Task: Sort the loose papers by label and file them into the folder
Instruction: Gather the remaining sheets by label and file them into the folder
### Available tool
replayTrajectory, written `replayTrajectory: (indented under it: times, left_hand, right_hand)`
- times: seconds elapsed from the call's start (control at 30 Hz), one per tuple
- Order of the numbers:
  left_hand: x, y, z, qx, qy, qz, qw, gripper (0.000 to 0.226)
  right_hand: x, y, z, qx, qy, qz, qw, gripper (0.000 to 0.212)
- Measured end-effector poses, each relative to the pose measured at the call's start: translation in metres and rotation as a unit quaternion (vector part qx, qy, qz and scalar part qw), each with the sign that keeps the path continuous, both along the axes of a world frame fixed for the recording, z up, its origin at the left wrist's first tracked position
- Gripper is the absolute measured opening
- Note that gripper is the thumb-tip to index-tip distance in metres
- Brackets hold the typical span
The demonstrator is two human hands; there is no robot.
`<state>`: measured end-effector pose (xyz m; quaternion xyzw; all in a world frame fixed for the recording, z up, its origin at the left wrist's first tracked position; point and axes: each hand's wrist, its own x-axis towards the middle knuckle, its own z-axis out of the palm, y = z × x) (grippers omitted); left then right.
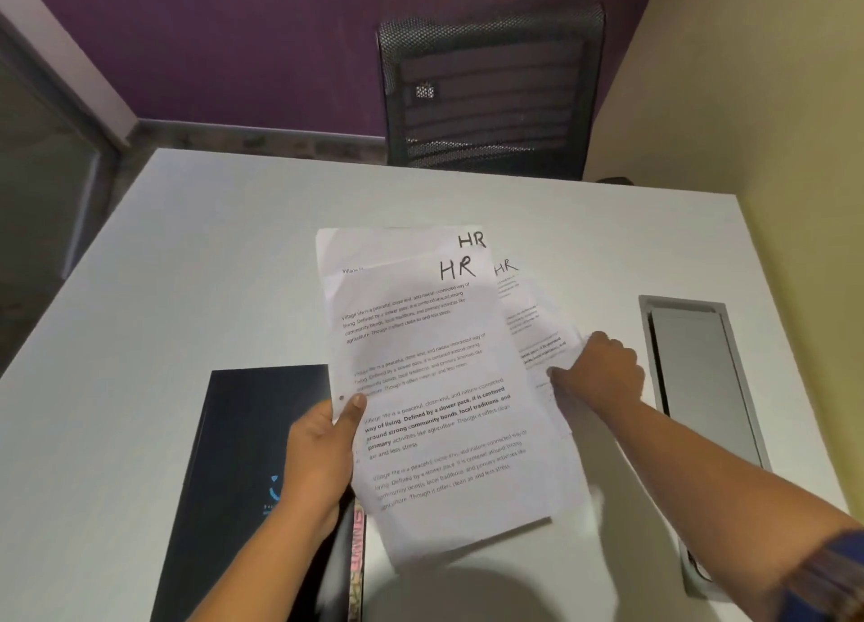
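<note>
Two HR-labelled sheets point(444, 388) sit fanned in your left hand point(322, 453), thumb pinching their left edge above the dark folder point(243, 458) at near left. Your right hand point(603, 374) grips a third HR sheet point(537, 327) on the table point(187, 271), just right. Risk: the one-edge pinch lets sheets slide or misalign.

Mesh chair point(491, 88) behind white table point(187, 271)
</note>
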<state>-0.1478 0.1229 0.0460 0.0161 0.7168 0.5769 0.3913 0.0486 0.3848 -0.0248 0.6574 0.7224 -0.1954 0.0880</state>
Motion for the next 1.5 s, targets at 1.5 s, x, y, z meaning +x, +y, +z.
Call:
replayTrajectory:
  times: [1.5]
  left_hand:
    - [-0.018, -0.069, -0.003, 0.0, -0.008, 0.061, 0.998, 0.016]
  right_hand:
    - [0.021, -0.049, 0.118, 0.01, 0.451, -0.177, 0.875, 0.011]
